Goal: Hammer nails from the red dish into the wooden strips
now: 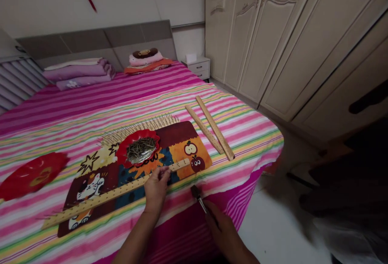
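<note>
A long wooden strip point(121, 188) with a row of holes lies across a patterned mat point(104, 175). Thin nails stand up from its left end, and a few from its right end. My left hand point(156, 187) rests on the strip right of its middle, fingertips pinched together at its top; what they hold is too small to make out. My right hand point(222, 227) grips a hammer point(197, 194) by its handle, the head held just right of the strip, near the bed's edge. A red scalloped dish point(123, 155) full of loose nails sits on the mat behind the strip.
Another strip bristling with nails point(136, 128) lies behind the dish. Two bare wooden strips point(214, 124) lie at the right on the striped bedspread point(251, 134). A red plate point(36, 175) is at the left. Folded bedding point(85, 72), a nightstand point(198, 67) and wardrobes point(273, 33) stand beyond.
</note>
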A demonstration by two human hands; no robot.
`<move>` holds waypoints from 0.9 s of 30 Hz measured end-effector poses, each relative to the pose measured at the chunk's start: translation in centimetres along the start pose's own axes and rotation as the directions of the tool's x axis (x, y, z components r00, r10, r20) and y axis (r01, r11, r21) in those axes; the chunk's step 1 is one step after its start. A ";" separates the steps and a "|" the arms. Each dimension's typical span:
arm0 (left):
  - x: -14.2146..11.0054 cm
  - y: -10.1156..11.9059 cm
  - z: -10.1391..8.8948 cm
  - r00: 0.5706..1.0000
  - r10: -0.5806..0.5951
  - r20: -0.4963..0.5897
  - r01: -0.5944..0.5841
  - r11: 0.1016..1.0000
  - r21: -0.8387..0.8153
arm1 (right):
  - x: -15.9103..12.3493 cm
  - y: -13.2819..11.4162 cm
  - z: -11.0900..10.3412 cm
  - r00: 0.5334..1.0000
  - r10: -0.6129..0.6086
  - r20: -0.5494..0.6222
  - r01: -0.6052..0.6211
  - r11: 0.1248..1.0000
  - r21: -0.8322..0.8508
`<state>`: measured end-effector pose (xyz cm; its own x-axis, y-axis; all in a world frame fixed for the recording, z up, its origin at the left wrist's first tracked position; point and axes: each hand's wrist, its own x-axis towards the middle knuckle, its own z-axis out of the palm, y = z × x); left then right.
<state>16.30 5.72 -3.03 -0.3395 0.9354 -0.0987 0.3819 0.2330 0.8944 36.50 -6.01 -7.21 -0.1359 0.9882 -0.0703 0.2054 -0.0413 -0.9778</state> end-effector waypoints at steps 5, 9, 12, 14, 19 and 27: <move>0.1 -0.1 0.5 0.997 0.064 -0.043 -0.061 0.995 0.081 | 0.0 0.1 0.0 1.000 0.006 -0.007 -0.006 1.000 0.010; 0.0 -0.1 0.7 0.994 0.085 -0.072 -0.075 0.990 0.121 | -0.1 0.0 -0.1 1.000 -0.003 -0.010 0.003 1.000 0.030; -0.1 -0.4 0.8 0.989 0.119 -0.090 -0.106 0.984 0.142 | -0.1 -0.2 -0.1 1.000 -0.003 -0.020 0.004 0.999 0.038; -0.1 -0.7 0.9 0.986 0.137 -0.093 -0.122 0.981 0.150 | -0.1 -0.2 0.0 1.000 -0.005 -0.031 0.006 0.999 0.046; 0.0 -0.8 1.1 0.980 0.170 -0.104 -0.153 0.976 0.156 | -0.1 0.1 0.1 1.000 -0.007 -0.028 0.009 0.999 0.046; -0.2 -0.3 1.2 0.980 0.185 -0.077 -0.170 0.972 0.165 | -0.1 0.6 0.3 1.000 -0.018 -0.021 0.019 1.000 0.012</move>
<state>17.29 5.82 -3.77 -0.3281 0.9391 0.1018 0.5703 0.1110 0.8139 36.39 -6.21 -7.86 -0.1190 0.9917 -0.0481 0.1911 -0.0246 -0.9813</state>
